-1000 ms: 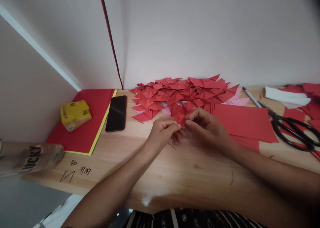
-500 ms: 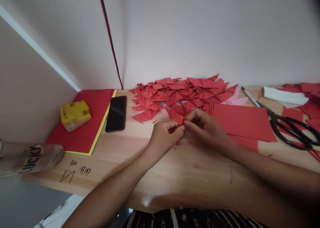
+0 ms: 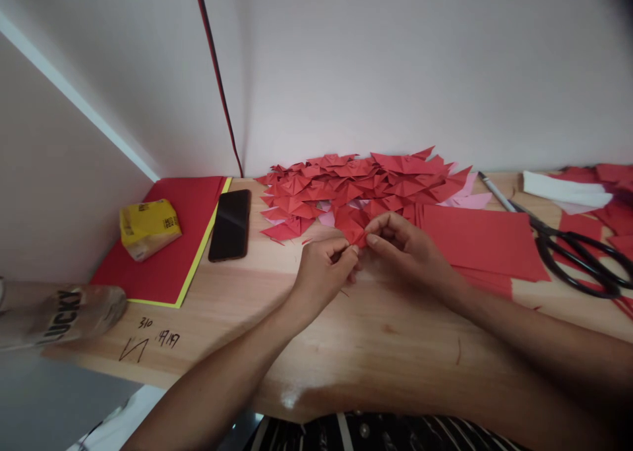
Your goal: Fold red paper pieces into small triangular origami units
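Note:
A small folded red paper piece point(image 3: 357, 233) is pinched between both my hands just above the wooden table point(image 3: 346, 332). My left hand point(image 3: 324, 273) grips its left side with thumb and fingers closed. My right hand point(image 3: 403, 250) holds its right side, fingers curled over it. Right behind my hands lies a heap of folded red and pink paper triangles point(image 3: 361, 184). Flat red paper sheets point(image 3: 479, 240) lie beside my right hand.
A black phone point(image 3: 230, 224) lies left of the heap, next to a red and yellow pad point(image 3: 173, 253) with a yellow packet point(image 3: 148, 227) on it. Black scissors point(image 3: 578, 253), a pen point(image 3: 494, 190) and more paper scraps are at the right. A plastic bottle point(image 3: 59, 312) lies far left.
My fingers have shifted slightly on the small red piece, working its fold. My hands stay in the same spot in front of the heap.

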The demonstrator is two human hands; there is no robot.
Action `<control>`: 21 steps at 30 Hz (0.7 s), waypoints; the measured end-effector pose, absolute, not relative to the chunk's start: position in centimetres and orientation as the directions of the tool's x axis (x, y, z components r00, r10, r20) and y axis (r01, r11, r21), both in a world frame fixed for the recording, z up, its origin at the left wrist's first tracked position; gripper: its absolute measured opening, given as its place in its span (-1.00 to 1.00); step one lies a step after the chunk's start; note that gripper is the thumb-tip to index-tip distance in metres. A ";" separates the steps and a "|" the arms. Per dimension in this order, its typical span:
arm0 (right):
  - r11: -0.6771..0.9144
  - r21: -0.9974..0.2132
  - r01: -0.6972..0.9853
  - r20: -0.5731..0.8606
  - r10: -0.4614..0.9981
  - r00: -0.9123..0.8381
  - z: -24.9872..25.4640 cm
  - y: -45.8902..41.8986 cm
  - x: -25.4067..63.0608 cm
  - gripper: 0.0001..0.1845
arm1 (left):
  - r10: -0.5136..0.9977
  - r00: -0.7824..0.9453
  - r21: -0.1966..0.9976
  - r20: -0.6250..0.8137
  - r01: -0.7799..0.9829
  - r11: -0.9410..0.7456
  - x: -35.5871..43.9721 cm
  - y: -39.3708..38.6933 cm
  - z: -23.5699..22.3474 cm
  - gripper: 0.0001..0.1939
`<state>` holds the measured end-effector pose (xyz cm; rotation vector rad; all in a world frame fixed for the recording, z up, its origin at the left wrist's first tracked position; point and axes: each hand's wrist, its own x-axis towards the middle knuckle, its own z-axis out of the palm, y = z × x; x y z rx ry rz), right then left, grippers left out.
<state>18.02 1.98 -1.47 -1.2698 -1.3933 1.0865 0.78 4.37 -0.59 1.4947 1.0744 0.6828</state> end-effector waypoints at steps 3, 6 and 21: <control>0.105 -0.960 0.258 0.082 0.992 -0.097 -1.2 2.0 18.0 -0.80 | 0.906 0.414 0.958 -0.089 0.286 -0.037 0.7 4.3 -0.5 -0.71; 0.144 -0.918 0.370 0.094 0.984 -0.151 -1.1 1.8 18.0 -0.78 | 0.909 0.414 0.928 -0.035 0.352 -0.125 0.6 4.3 -0.3 -0.70; 0.167 -0.899 0.405 0.073 0.969 -0.237 -1.2 1.7 18.1 -0.84 | 0.889 0.457 0.917 0.025 0.344 -0.203 0.4 4.8 -0.3 -0.71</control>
